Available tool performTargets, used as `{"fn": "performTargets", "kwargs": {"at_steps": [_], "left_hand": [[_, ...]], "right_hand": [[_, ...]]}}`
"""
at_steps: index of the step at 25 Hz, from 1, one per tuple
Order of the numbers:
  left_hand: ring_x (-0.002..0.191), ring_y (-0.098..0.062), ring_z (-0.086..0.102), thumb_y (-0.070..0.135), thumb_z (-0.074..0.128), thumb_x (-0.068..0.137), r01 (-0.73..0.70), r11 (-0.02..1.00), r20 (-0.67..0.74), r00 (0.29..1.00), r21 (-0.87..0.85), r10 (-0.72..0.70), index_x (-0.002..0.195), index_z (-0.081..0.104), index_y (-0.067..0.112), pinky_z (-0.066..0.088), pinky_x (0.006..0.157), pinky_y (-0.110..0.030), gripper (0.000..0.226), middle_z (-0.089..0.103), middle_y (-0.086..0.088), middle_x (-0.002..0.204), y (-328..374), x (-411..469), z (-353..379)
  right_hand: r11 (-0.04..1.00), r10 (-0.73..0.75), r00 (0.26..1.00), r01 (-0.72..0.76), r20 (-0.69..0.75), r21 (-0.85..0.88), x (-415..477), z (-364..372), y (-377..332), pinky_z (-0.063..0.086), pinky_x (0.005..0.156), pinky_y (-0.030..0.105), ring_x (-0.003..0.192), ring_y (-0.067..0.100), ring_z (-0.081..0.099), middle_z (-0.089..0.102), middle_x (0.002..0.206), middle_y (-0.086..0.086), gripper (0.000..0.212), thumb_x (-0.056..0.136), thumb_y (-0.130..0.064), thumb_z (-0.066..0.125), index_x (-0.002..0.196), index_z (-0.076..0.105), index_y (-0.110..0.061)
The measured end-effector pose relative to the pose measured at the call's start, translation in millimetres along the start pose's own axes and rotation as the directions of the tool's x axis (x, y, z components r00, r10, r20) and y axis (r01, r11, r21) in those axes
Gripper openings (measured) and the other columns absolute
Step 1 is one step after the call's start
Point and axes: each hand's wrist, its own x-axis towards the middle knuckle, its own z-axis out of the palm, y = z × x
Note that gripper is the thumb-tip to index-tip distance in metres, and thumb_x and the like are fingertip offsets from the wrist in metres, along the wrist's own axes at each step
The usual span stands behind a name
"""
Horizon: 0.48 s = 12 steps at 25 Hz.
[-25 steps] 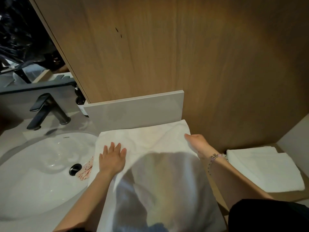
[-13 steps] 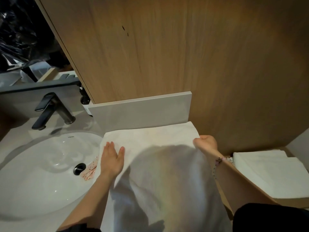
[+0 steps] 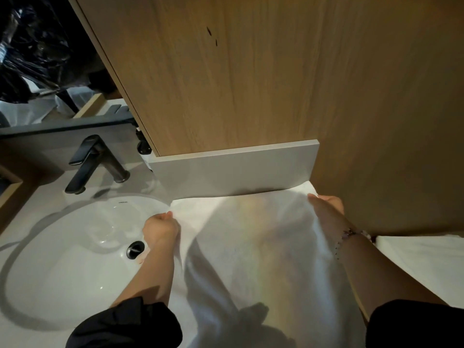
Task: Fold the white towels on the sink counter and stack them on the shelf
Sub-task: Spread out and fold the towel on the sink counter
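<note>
One wooden panel (image 3: pixel 276 84) is noted filling the upper centre and right of the frame. Below it, a white towel (image 3: pixel 251 259) is spread flat on the sink counter, running from the grey backsplash (image 3: pixel 233 172) down to the bottom edge of the frame; its far edge lies against the foot of the backsplash. A white basin (image 3: pixel 70 267) is seen at lower left, its right rim just beside the towel's left edge. A stack of folded white towels (image 3: pixel 421 267) is noted at the right edge of the frame, apart from the spread towel and on a lower surface. A dark faucet (image 3: pixel 95 164) is set behind the basin at centre left.

The left hand (image 3: pixel 160 228) is closed, fingers curled, and the towel's left edge is pinched near its far left corner. The right hand (image 3: pixel 326 207) is closed on the towel's right edge near the far right corner, with the cloth raised slightly there; the fingers are mostly hidden by the cloth. A beaded bracelet (image 3: pixel 351 234) is worn on the right wrist. A dark drain (image 3: pixel 135 249) is seen in the basin, just below the left wrist.
</note>
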Motion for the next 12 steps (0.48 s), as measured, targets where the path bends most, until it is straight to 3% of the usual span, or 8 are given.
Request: {"fn": "performTargets", "kwargs": {"at_steps": [2,4,5,7,9,12], "left_hand": [[0.111,-0.037,0.054,0.024,0.051,0.095,0.047,0.999,0.012,0.999,-0.011,-0.047,0.109,0.065,0.002,0.041,0.093,-0.035,0.03,0.061,-0.021,0.117,-1.0,4.3,-1.2],[0.111,-0.037,0.054,0.026,0.051,0.094,0.105,0.994,0.052,0.993,-0.003,-0.105,0.104,0.065,-0.002,0.04,0.094,-0.035,0.033,0.061,-0.022,0.115,-0.6,10.8,-2.4],[0.11,-0.037,0.054,0.028,0.049,0.095,0.106,0.994,0.089,0.99,0.032,-0.108,0.102,0.064,-0.004,0.04,0.094,-0.035,0.036,0.061,-0.022,0.114,-0.2,13.7,-3.0],[0.106,-0.037,0.054,0.034,0.043,0.096,0.046,0.992,0.152,0.986,0.114,-0.063,0.095,0.064,-0.004,0.039,0.093,-0.035,0.043,0.062,-0.022,0.106,1.2,14.0,-7.2],[0.093,-0.035,0.054,0.042,0.046,0.094,-0.004,0.995,0.203,0.979,0.102,-0.017,0.075,0.06,0.002,0.041,0.084,-0.035,0.047,0.06,-0.016,0.087,-5.0,6.0,-13.2],[0.068,-0.029,0.049,0.046,0.052,0.09,-0.073,0.988,0.174,0.984,0.139,0.048,0.058,0.043,0.009,0.036,0.062,-0.032,0.05,0.05,-0.006,0.061,-29.9,-19.5,-24.2]], "right_hand": [[1.0,-0.008,0.996,0.01,-0.088,0.018,-1.3,-0.9,5.8,0.037,0.056,0.028,0.075,0.016,0.044,0.049,0.054,0.006,0.026,0.086,-0.01,0.061,0.066,0.058,0.006],[0.999,-0.03,0.988,0.033,-0.152,0.014,-0.4,-0.7,10.6,0.05,0.08,0.043,0.099,0.018,0.05,0.061,0.089,0.038,0.035,0.085,-0.008,0.061,0.099,0.054,0.023],[0.998,-0.056,0.984,0.056,-0.168,-0.002,-0.6,-1.5,11.2,0.048,0.088,0.047,0.1,0.017,0.05,0.056,0.104,0.041,0.037,0.083,-0.008,0.062,0.103,0.052,0.021],[0.993,-0.111,0.979,0.104,-0.17,-0.047,-2.5,-6.2,10.5,0.05,0.079,0.033,0.08,0.015,0.051,0.061,0.095,0.036,0.027,0.081,-0.011,0.064,0.097,0.064,0.01],[0.996,-0.09,0.984,0.084,-0.156,-0.043,-8.0,-14.1,10.4,0.044,0.062,0.025,0.066,0.015,0.053,0.061,0.074,0.012,0.008,0.081,-0.017,0.069,0.086,0.066,-0.011],[0.998,-0.049,0.995,0.044,-0.085,-0.05,-21.3,-29.9,24.2,0.036,0.054,0.026,0.055,0.013,0.04,0.048,0.058,-0.001,0.022,0.084,-0.022,0.069,0.072,0.051,-0.019]]}}
